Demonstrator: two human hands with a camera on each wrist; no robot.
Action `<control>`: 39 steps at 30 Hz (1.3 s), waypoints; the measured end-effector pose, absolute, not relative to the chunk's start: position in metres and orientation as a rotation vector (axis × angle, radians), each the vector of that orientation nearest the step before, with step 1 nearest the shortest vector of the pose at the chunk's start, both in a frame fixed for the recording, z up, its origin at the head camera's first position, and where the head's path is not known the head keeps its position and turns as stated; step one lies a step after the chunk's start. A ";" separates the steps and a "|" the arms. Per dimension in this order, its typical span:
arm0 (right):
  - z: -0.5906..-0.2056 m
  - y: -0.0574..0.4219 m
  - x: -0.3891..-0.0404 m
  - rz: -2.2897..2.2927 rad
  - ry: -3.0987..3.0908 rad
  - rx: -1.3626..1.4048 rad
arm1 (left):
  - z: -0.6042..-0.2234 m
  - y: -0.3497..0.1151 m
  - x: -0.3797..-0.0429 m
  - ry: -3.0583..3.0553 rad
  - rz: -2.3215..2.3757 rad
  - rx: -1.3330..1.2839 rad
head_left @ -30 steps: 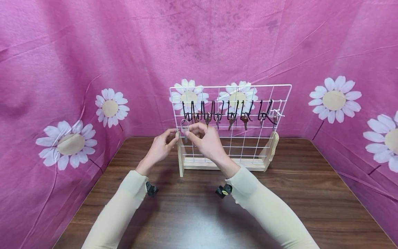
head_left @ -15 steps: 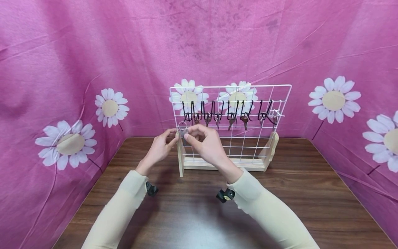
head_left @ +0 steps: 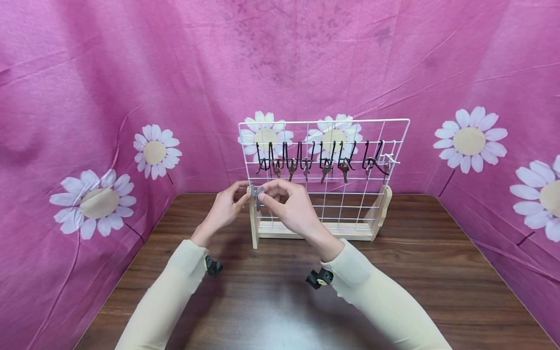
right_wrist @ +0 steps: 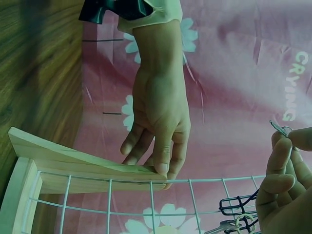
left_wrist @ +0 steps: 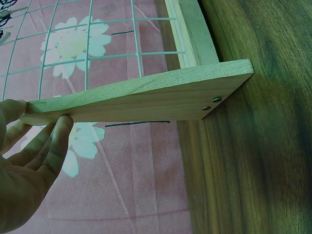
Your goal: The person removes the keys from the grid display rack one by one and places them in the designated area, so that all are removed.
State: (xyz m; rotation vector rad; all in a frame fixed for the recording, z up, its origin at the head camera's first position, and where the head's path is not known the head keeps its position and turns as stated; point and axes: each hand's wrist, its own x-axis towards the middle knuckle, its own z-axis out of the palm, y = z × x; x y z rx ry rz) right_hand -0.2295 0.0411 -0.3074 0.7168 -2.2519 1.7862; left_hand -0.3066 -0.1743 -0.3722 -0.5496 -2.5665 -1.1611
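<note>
A white wire grid rack (head_left: 325,120) stands upright in a wooden base (head_left: 315,232). My left hand (head_left: 225,206) grips the upper end of the rack's left wooden side panel (left_wrist: 146,97), fingers on its outer face in the left wrist view. Just right of it, in front of the grid, my right hand (head_left: 294,206) pinches a key on a metal ring (right_wrist: 279,128) between thumb and fingertips. Above that hand, black hooks (head_left: 328,153) hang in a row on the grid. Several keys (head_left: 343,170) dangle from them.
A white hook (head_left: 389,158) sits at the grid's right end, beside the right wooden side panel (head_left: 382,206). The rack stands toward the back of a brown wood-grain table (head_left: 271,301). A pink cloth with daisies (head_left: 210,73) hangs behind.
My right hand has come down slightly with the key, and the ring, which stood up above the fingers, now sits lower beside the fingertips. My left hand stays on the side panel.
</note>
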 end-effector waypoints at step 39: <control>-0.363 0.054 -0.238 1.959 -2.480 0.595 | -0.370 -0.174 -0.305 -2.582 -1.140 -0.534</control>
